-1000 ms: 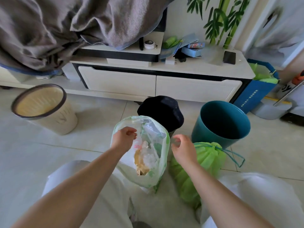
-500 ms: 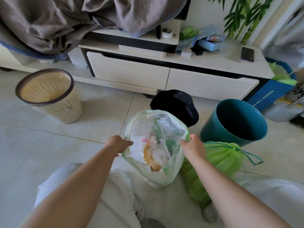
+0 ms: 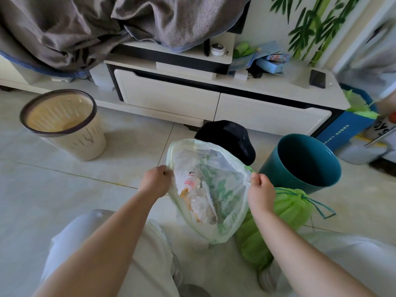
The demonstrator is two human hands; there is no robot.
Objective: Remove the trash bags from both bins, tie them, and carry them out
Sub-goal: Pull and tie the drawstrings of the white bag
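A pale green see-through trash bag (image 3: 216,194) hangs between my hands with its mouth spread wide, wrappers and scraps showing inside. My left hand (image 3: 157,181) pinches the left side of its rim. My right hand (image 3: 260,192) pinches the right side. A bright green trash bag (image 3: 287,209) lies on the floor behind my right wrist, its drawstring pulled shut. The beige bin (image 3: 64,123) stands at the left and the teal bin (image 3: 300,163) at the right, both without a bag.
A black cloth-covered object (image 3: 229,138) stands just behind the open bag. A white TV cabinet (image 3: 214,103) runs along the back, with a grey blanket (image 3: 107,24) draped over its left part. A blue box (image 3: 351,123) sits far right. My knees fill the lower frame.
My hands have moved apart along the bag's rim, stretching its mouth wider. The view has shifted a little to the left and closer.
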